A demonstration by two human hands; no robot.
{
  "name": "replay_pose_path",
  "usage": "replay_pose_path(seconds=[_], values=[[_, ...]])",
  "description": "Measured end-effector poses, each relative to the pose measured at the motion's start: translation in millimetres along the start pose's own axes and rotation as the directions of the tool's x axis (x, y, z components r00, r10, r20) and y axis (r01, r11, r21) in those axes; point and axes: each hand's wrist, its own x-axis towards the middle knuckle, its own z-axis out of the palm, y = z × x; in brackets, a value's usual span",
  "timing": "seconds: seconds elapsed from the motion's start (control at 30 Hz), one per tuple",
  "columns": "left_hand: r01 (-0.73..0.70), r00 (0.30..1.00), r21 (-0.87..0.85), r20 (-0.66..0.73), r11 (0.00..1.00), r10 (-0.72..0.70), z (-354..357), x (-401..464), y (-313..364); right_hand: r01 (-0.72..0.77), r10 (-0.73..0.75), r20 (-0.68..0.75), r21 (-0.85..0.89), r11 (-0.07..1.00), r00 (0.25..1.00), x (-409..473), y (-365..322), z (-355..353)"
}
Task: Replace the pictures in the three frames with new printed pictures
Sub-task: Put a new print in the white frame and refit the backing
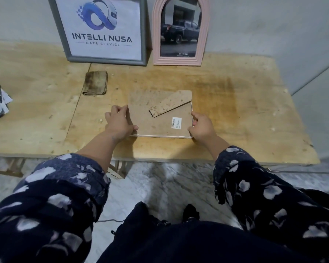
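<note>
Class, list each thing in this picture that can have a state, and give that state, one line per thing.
Grey frame: upright against the wall, logo print inside.
Pink arched frame: upright against the wall, truck picture inside.
Third frame: face down on the table, backing board on.
Cloth: folded, lying flat.
Left hand: gripping the third frame's left edge.
Right hand: gripping its right edge.

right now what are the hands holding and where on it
Both hold the face-down white frame with brown backing board: the left hand at its left edge, the right hand at its right edge near the front corner.
</note>
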Motion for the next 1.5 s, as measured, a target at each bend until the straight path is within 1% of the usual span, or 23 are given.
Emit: replay_pose_path(seconds=[0.1, 0.2, 0.3, 0.4, 0.5, 0.63, 0.7, 0.8, 0.9, 1.07, 1.1, 1.2, 1.3, 1.37, 1.5], values=[[-0.004, 0.999, 0.012, 0.042, 1.000, 0.004, 0, 1, 0, -0.020, 0.020, 0.034, -0.013, 1.000, 0.999, 1, 0, 0], [-0.029, 0.997, 0.055, 0.073, 0.998, 0.024, -1, 4, -1, -0.007, 0.011, 0.088, -0.040, 0.999, 0.996, 4, 0, 2], [-0.043, 0.993, 0.102, 0.112, 0.994, 0.031, -3, 6, -2, -0.005, 0.012, 0.100, -0.068, 0.998, 0.995, 4, -1, 0], [-0.080, 0.985, 0.168, 0.167, 0.983, 0.051, -7, 8, 1, 0.009, 0.004, 0.107, -0.120, 0.993, 0.994, 6, -1, -4], [-0.105, 0.976, 0.249, 0.211, 0.963, 0.052, -11, 9, 3, 0.048, -0.010, 0.187, -0.200, 0.979, 0.982, 11, -6, -11], [-0.156, 0.967, 0.407, 0.247, 0.900, 0.056, -13, 14, 4, 0.104, -0.008, 0.272, -0.341, 0.934, 0.962, 14, -14, -26], [-0.178, 0.966, 0.484, 0.250, 0.857, 0.059, -14, 15, 6, 0.115, -0.005, 0.296, -0.358, 0.926, 0.955, 15, -16, -30], [-0.213, 0.964, 0.554, 0.253, 0.805, 0.081, -15, 15, 6, 0.113, -0.005, 0.307, -0.335, 0.935, 0.952, 16, -16, -31], [-0.228, 0.962, 0.576, 0.257, 0.785, 0.091, -12, 16, 2, 0.081, 0.027, 0.332, -0.307, 0.948, 0.943, 21, -20, -32], [-0.217, 0.967, 0.593, 0.242, 0.775, 0.085, -17, 20, 9, 0.014, 0.138, 0.417, -0.343, 0.939, 0.898, 31, -32, -37], [-0.222, 0.966, 0.623, 0.243, 0.750, 0.084, -20, 22, 13, 0.019, 0.151, 0.423, -0.372, 0.928, 0.893, 33, -35, -38], [-0.254, 0.961, 0.703, 0.261, 0.664, 0.091, -27, 32, 26, 0.095, 0.156, 0.454, -0.482, 0.871, 0.877, 37, -41, -44], [-0.343, 0.925, 0.693, 0.369, 0.634, 0.097, -28, 45, 39, 0.122, 0.192, 0.470, -0.558, 0.821, 0.862, 38, -46, -46], [-0.379, 0.899, 0.682, 0.432, 0.626, 0.073, -27, 54, 46, 0.149, 0.191, 0.469, -0.596, 0.789, 0.862, 42, -45, -41], [-0.369, 0.896, 0.693, 0.443, 0.619, 0.037, -24, 61, 54, 0.167, 0.185, 0.453, -0.631, 0.758, 0.872, 50, -45, -34]])
